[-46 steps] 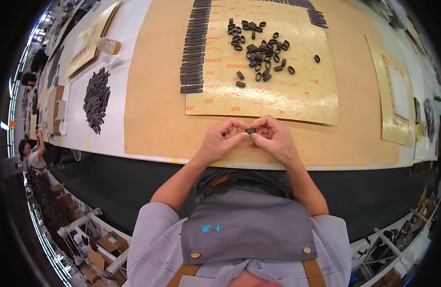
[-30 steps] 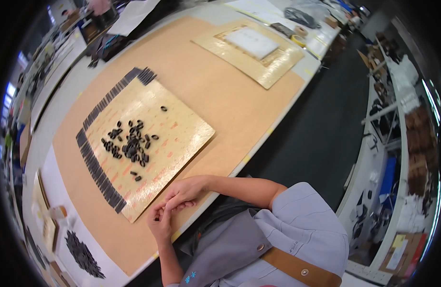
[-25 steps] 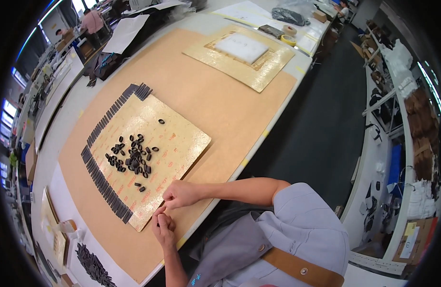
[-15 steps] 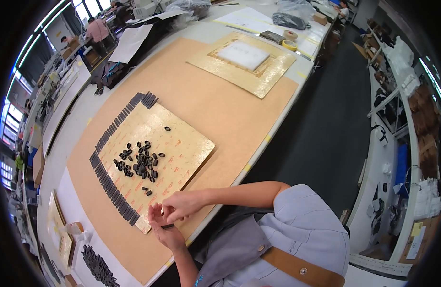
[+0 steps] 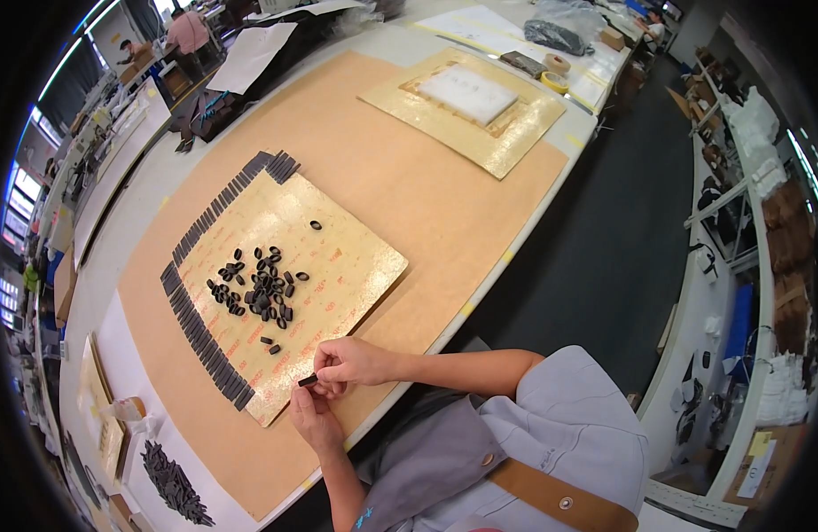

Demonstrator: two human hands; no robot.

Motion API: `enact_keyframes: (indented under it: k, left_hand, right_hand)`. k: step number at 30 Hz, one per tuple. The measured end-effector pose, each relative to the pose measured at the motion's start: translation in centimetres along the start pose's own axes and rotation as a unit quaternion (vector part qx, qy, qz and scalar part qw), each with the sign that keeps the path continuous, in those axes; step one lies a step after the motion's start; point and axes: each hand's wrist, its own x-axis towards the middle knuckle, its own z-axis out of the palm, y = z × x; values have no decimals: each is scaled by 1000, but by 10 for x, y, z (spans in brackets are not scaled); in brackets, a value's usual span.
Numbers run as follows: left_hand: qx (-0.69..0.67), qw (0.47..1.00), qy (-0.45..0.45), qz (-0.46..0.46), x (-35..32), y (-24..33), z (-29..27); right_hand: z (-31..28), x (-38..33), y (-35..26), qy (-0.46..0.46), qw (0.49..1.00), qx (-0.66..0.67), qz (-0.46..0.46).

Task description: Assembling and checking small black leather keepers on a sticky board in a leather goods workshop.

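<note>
My right hand [image 5: 354, 362] and my left hand [image 5: 315, 415] meet at the near edge of a yellow sheet [image 5: 347, 266]. Between their fingertips they pinch one small black piece [image 5: 308, 381]. A loose heap of small black oval pieces [image 5: 256, 291] lies in the middle of the sheet, with a few strays around it. A row of black strips [image 5: 200, 337] lines two of the sheet's edges. The sheet rests on brown paper [image 5: 400, 177] that covers the table.
A second yellow sheet with a white pad [image 5: 469, 93] lies farther along the table, with tape rolls [image 5: 555, 73] beyond it. Another heap of black pieces [image 5: 174, 483] sits at the lower left. People work at benches at the top left [image 5: 189, 31]. A dark floor aisle [image 5: 604, 230] runs to the right.
The view has swung and turned, so the table now sits to the left. My hands stay together at the sheet's edge, still holding the small black piece.
</note>
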Motion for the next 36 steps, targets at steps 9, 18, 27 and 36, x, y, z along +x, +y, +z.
enact_keyframes:
  k: [9,18,27,36]
  left_hand:
    - [-43,996,0,-81,-4,10,-6]
    - [53,983,-45,-171,0,22,-9]
    - [106,974,-66,-186,-3,28,-11]
    - [195,941,-8,-277,-3,40,-6]
  right_hand:
    - [-4,1,-4,5,995,-91,37]
    - [-10,-6,-7,-65,993,-65,68]
    - [-9,-7,1,-96,990,-49,94]
    - [-12,-4,8,-62,987,-65,130]
